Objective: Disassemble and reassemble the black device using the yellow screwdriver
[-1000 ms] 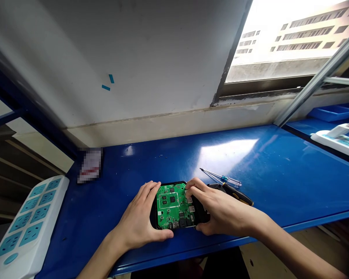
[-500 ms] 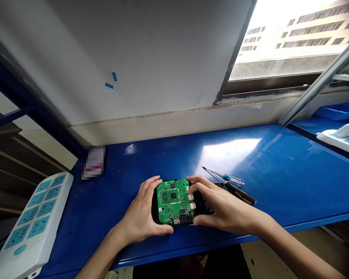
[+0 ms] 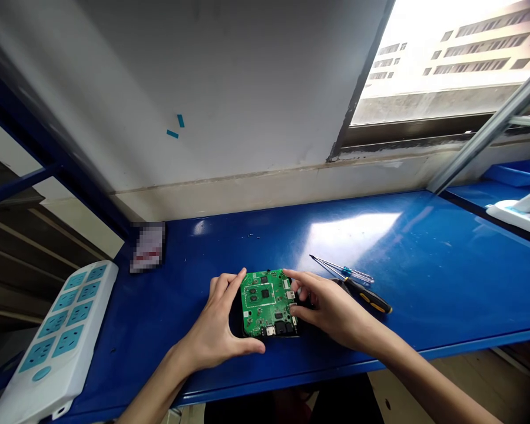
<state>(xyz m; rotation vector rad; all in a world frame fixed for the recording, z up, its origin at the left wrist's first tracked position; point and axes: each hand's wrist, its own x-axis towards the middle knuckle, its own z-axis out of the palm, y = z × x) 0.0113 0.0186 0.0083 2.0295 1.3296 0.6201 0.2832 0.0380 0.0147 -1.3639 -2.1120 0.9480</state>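
A green circuit board (image 3: 258, 309) with chips and metal USB ports lies in a shallow black case (image 3: 235, 315) near the table's front edge. My left hand (image 3: 218, 321) curves around the left side of the case, fingertips at the far corner and thumb along the near edge. On the right, my right hand (image 3: 322, 300) has its index finger on the board's far right corner and its thumb against the USB ports. The other right fingers are curled and partly hidden. Beyond the right hand lie a screwdriver with black and yellow handle (image 3: 368, 296) and one with clear blue handle (image 3: 357, 274).
The blue table (image 3: 194, 253) runs back to a grey wall. A white power strip (image 3: 66, 321) stands at the left, with a blurred packet (image 3: 148, 247) behind it. Tiny dark pieces (image 3: 254, 236) lie farther back. Another power strip (image 3: 521, 212) and a blue tray (image 3: 519, 172) are at the far right.
My right thumb has moved up from the near edge to the USB ports, and the right fingers have curled in. My left hand stays around the case. The view has shifted slightly.
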